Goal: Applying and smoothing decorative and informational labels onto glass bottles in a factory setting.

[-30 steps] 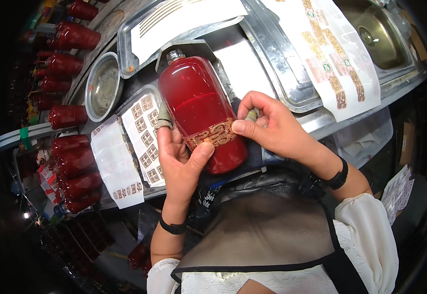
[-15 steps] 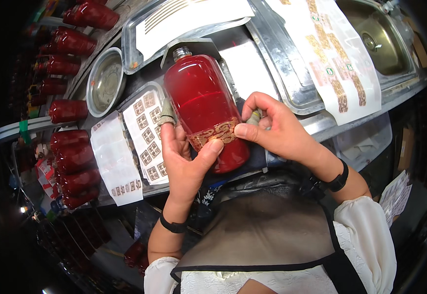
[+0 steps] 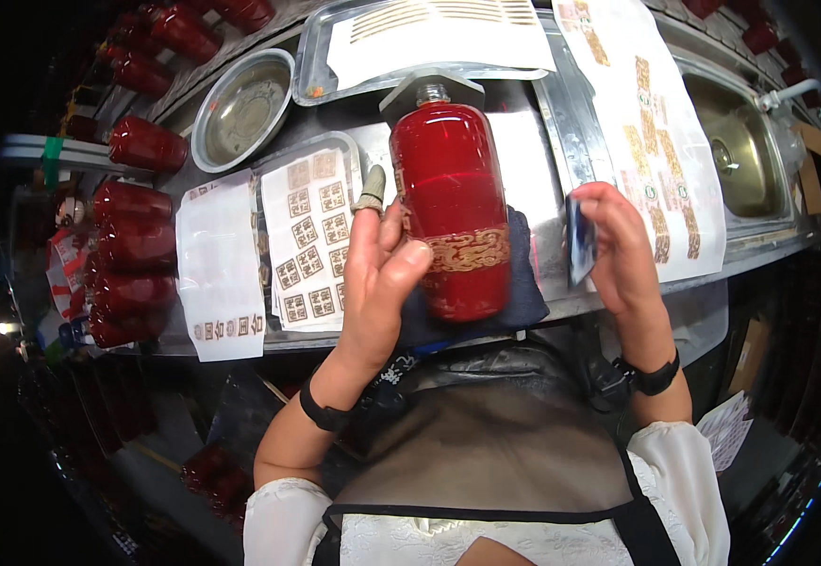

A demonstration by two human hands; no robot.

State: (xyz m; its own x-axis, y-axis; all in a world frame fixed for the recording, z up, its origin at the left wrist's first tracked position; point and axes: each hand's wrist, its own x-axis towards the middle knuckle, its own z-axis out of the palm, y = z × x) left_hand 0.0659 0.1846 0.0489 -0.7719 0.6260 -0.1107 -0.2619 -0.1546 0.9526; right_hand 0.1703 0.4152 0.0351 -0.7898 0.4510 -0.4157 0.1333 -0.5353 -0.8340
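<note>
Over on the far left, rows of red bottles (image 3: 132,255) lie on their sides in the dim light, stacked along a rack beside the counter (image 3: 561,302). Next to them a white backing sheet (image 3: 217,269) hangs over the counter's near edge, with only a short row of gold labels left along its bottom. Just right of it lies a label sheet (image 3: 311,241) covered with square gold stickers. Above these two sheets sits a round steel bowl (image 3: 240,108), and beyond that a steel tray (image 3: 311,57) carries another white sheet printed with gold strips.

The left hand (image 3: 377,283) comes next, palm open against the left side of the big red bottle (image 3: 448,203), thumb pressed on the gold patterned band around its lower body, fingers spread behind it. One finger wears a grey cot at the tip. The bottle lies with its neck pointing away from the person, its base resting on a dark blue cloth (image 3: 523,292) at the counter's near edge, right in front of the person's chest.

To the right, apart from the bottle, the right hand (image 3: 618,250) is closed around a small dark flat card (image 3: 580,250), held upright by its edges. Behind it a long paper strip (image 3: 660,141) of gold labels runs across the counter, and furthest right is a steel sink (image 3: 745,151).
</note>
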